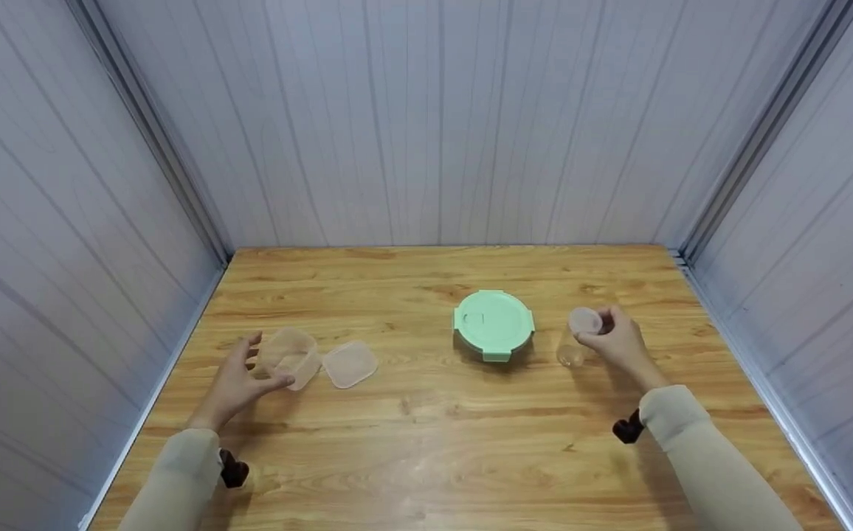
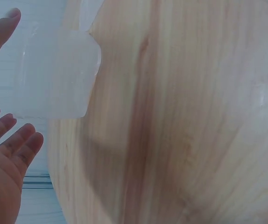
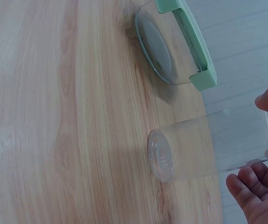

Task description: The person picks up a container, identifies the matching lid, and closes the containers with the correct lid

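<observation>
On the left, my left hand (image 1: pixel 236 383) spreads its thumb and fingers around the near left side of a clear square food container (image 1: pixel 290 358). In the left wrist view, a gap shows between the fingers (image 2: pixel 29 140) and the container (image 2: pixel 59 77). The container's flat translucent lid (image 1: pixel 350 364) lies beside it to the right. On the right, my right hand (image 1: pixel 622 343) holds a tall clear plastic cup (image 1: pixel 571 349) near its top, thumb and fingers on opposite sides. A round whitish lid (image 1: pixel 585 320) covers the cup, which stands upright.
A round glass food container with a mint-green clip lid (image 1: pixel 495 322) stands just left of the cup. The wooden table (image 1: pixel 412 442) meets a back panel (image 1: pixel 441 147) and side panels on the left (image 1: pixel 65 243) and right (image 1: pixel 803 243).
</observation>
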The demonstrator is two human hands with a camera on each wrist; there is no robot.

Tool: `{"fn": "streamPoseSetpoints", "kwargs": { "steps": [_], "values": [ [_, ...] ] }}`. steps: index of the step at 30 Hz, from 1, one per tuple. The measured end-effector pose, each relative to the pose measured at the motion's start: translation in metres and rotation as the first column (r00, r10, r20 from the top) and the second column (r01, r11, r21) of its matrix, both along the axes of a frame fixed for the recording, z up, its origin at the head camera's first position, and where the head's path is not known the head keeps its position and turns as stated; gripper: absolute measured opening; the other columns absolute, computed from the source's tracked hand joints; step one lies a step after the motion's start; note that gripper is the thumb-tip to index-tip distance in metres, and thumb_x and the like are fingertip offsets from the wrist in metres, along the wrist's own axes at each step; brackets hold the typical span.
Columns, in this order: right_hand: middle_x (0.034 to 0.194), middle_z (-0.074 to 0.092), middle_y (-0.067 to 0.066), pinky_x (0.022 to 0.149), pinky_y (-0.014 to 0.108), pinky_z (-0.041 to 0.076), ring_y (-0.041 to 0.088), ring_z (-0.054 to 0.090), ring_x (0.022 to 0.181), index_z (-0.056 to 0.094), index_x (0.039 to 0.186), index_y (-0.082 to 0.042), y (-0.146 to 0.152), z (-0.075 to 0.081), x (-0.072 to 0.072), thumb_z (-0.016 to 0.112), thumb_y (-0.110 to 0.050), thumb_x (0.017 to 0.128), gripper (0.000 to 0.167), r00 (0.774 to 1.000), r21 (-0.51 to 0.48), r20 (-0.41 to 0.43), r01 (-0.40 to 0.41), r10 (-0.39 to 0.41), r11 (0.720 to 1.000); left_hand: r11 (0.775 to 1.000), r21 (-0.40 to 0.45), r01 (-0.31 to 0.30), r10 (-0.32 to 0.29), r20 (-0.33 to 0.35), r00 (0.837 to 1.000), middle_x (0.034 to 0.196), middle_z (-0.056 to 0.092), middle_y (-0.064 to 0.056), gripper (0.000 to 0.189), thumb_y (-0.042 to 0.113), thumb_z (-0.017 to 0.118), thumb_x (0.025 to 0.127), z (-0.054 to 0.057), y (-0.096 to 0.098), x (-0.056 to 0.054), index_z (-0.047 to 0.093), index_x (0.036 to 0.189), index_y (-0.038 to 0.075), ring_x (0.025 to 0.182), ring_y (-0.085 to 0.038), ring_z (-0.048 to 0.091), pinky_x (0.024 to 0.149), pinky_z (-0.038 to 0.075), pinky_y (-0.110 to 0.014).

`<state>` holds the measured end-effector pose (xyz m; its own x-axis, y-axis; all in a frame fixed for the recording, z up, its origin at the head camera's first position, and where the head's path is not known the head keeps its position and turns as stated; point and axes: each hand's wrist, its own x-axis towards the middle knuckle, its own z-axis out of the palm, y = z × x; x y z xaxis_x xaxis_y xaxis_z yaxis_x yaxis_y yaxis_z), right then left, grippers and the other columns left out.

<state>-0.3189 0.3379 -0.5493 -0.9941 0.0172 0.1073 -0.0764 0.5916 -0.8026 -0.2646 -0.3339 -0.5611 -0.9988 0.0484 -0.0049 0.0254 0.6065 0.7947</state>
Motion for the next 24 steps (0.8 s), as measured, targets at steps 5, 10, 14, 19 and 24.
{"fn": "streamPoseSetpoints", "kwargs": {
  "steps": [5,10,14,19,24],
  "values": [
    [0.120,0.064,0.022,0.080,0.018,0.050,0.016,0.059,0.099,0.057,0.124,0.005,-0.001,0.001,0.001,0.081,-0.015,0.095,0.043,1.000,-0.006,0.010,0.001,-0.001,1.000,0.999,0.034,-0.016,0.015,0.015,1.000,0.172,0.025,-0.034,0.120,0.037,0.093,0.088,-0.006,0.001,0.000,0.017,0.170,-0.005,0.151,-0.056,0.036,0.123,0.037,-0.070],
    [0.117,0.064,0.019,0.079,0.018,0.050,0.013,0.058,0.096,0.057,0.122,0.004,-0.003,0.001,0.000,0.080,-0.014,0.094,0.041,1.000,-0.026,0.011,0.004,-0.003,1.000,0.996,0.077,-0.038,0.035,0.037,0.999,0.170,0.026,-0.034,0.122,0.038,0.094,0.088,-0.009,0.003,0.000,0.014,0.171,-0.004,0.150,-0.056,0.036,0.125,0.037,-0.069],
    [0.116,0.064,0.019,0.080,0.019,0.049,0.015,0.057,0.096,0.056,0.120,0.003,-0.002,0.000,0.000,0.080,-0.012,0.094,0.039,1.000,-0.022,0.010,0.006,-0.006,1.000,0.995,0.093,-0.043,0.040,0.031,0.999,0.172,0.025,-0.032,0.122,0.037,0.094,0.088,-0.013,0.004,-0.002,0.014,0.171,-0.003,0.152,-0.055,0.035,0.126,0.036,-0.067],
    [0.118,0.063,0.019,0.081,0.020,0.050,0.018,0.058,0.098,0.056,0.121,0.003,-0.001,-0.001,-0.001,0.080,-0.013,0.095,0.039,1.000,-0.018,0.011,-0.001,0.002,1.000,0.995,0.091,-0.050,0.048,0.018,0.999,0.173,0.025,-0.031,0.121,0.037,0.093,0.089,-0.018,0.005,-0.004,0.013,0.171,-0.003,0.152,-0.054,0.036,0.124,0.038,-0.066],
    [0.118,0.064,0.020,0.081,0.019,0.050,0.017,0.059,0.099,0.057,0.121,0.004,0.000,-0.001,-0.002,0.081,-0.014,0.095,0.040,1.000,-0.017,0.006,-0.007,0.007,1.000,0.994,0.097,-0.059,0.058,0.017,0.998,0.172,0.026,-0.030,0.119,0.038,0.091,0.090,-0.019,0.006,-0.007,0.014,0.171,-0.002,0.152,-0.053,0.036,0.122,0.041,-0.066]
  ]
}}
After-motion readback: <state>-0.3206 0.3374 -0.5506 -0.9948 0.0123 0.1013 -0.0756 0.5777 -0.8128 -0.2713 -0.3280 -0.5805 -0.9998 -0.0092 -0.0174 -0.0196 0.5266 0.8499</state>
